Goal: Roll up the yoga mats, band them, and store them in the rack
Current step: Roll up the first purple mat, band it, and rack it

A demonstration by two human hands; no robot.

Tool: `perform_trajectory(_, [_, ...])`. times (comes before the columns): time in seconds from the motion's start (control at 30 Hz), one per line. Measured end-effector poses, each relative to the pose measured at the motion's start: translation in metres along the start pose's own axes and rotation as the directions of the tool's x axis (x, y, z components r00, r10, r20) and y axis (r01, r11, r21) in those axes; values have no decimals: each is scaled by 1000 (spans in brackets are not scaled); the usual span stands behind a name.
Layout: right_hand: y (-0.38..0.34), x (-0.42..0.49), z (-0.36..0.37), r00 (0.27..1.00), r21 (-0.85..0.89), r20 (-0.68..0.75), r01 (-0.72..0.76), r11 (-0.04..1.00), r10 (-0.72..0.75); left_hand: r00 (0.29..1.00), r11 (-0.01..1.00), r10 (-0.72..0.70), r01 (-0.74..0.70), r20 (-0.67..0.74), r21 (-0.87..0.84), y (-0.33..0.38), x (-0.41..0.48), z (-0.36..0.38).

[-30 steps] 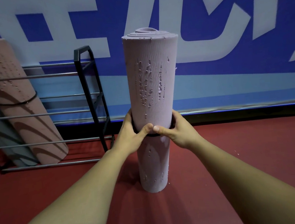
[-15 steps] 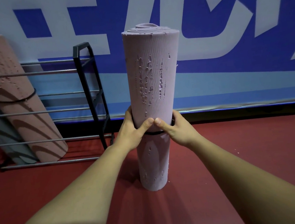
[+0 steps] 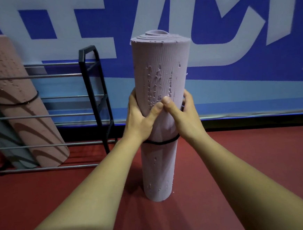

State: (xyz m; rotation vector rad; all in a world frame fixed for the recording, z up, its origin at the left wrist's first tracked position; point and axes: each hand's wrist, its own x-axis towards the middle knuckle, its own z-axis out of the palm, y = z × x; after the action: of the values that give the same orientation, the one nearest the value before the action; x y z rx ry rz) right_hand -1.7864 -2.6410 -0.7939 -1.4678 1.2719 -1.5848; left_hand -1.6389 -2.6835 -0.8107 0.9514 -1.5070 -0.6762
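Hands: left hand (image 3: 138,121), right hand (image 3: 185,115) | both grip upright mat (image 3: 161,68) | band (image 3: 161,142) just below

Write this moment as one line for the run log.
lilac yoga mat: rolled, upright on floor; black band: around mat, below hands; left hand: grips mat; right hand: grips mat; rack: holds pink mat
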Motion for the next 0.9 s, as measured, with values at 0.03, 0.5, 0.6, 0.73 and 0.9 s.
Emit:
perform_trajectory(0.03, [-3, 1, 1, 1000, 10, -8, -9, 1000, 9, 1000, 1000, -8, 9, -9, 13, 2, 0, -1])
perform_trajectory(0.5, [-108, 21, 2, 980, 58, -108, -163, 985, 169, 979, 977, -203, 201, 30, 72, 99, 40, -24])
perform_trajectory(0.6, [-132, 30, 3, 968, 36, -96, -229, 973, 232, 959, 960, -278, 275, 61, 55, 132, 60, -29])
perform_trajectory(0.73, [-159, 54, 8, 892, 96, -221, -383, 919, 395, 851, 843, -525, 524, 29, -124, 156, 86, -32])
perform_trajectory(0.9, [-173, 83, 14, 825, 129, -198, -513, 849, 529, 774, 754, -611, 633, 168, -174, 160, 105, -35])
